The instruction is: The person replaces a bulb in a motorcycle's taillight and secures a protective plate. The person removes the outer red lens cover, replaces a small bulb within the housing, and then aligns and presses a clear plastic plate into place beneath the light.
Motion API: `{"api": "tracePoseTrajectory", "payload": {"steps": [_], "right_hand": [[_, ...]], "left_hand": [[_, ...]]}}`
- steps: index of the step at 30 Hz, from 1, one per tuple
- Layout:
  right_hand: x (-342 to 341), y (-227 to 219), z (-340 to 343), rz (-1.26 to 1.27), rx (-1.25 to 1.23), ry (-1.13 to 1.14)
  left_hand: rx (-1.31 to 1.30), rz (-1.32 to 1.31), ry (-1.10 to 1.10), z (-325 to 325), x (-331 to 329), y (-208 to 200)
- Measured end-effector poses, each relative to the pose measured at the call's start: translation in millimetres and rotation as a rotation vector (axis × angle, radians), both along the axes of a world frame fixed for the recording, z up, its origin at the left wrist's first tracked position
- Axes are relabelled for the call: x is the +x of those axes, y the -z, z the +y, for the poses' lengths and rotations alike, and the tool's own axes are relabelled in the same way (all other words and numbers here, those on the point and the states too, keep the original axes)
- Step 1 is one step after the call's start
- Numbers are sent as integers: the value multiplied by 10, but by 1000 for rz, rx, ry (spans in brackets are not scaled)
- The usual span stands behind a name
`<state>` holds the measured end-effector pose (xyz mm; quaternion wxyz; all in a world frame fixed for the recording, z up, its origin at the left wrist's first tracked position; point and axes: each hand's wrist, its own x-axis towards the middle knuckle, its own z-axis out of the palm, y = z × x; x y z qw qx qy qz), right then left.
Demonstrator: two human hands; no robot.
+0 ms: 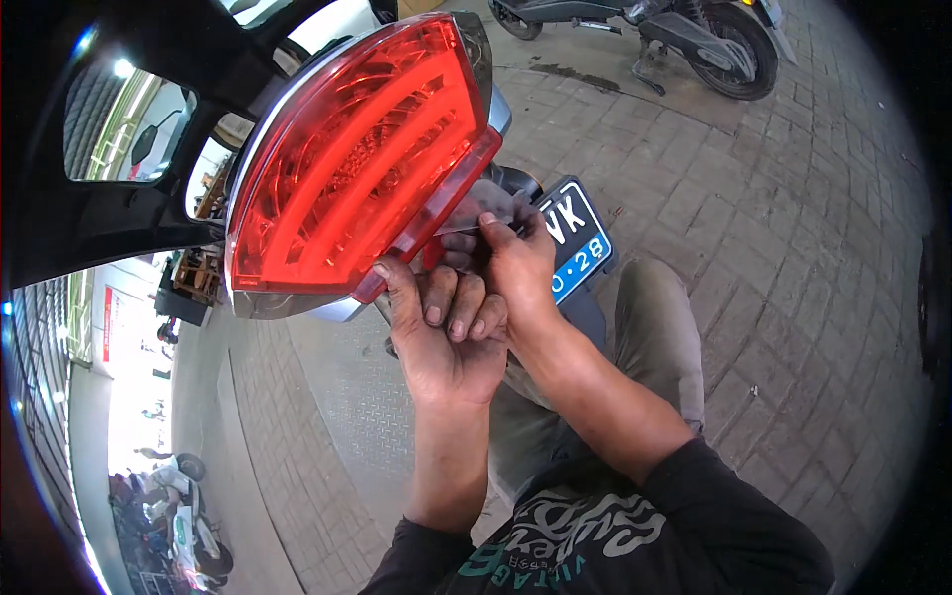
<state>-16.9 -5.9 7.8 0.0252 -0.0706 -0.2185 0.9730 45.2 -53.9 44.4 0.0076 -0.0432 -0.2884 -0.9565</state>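
A large red tail light (362, 164) fills the upper left, on the rear of a vehicle with a black frame. My left hand (446, 332) is at its lower edge, palm up. The thumb presses on the red lower strip (431, 223), while several fingers curl in toward the palm; what lies behind them is hidden. Just to its right, my right hand (524, 263) is closed, its thumb on a thin, clear plastic piece (481, 206) under the strip. The two hands touch or nearly touch. Behind the right hand, a dark number plate (580, 243) with a blue band is tilted.
A parked black scooter (674, 40) stands at the far upper right on the brick paving (783, 288). White two-wheelers (193, 521) show at lower left. A metal tread plate (367, 397) lies left of my forearms. My trousered knee (654, 317) is below the number plate.
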Motion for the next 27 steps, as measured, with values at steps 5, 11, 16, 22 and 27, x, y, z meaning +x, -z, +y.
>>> {"api": "tracePoseTrajectory", "payload": {"steps": [5,11,16,22,27], "right_hand": [[72,-6,115,-94,65,111],[-120,245,430,33,503,467],[-1,240,313,167,590,61],[306,271,395,312,122,-309],[158,281,411,225,218,-445]], "left_hand": [[-34,-40,-16,-23,16,-13],[-19,-72,-32,3,38,-45],[22,-60,40,-75,48,-12],[14,-37,51,-70,92,-16],[10,-52,27,-66,94,-13]]}}
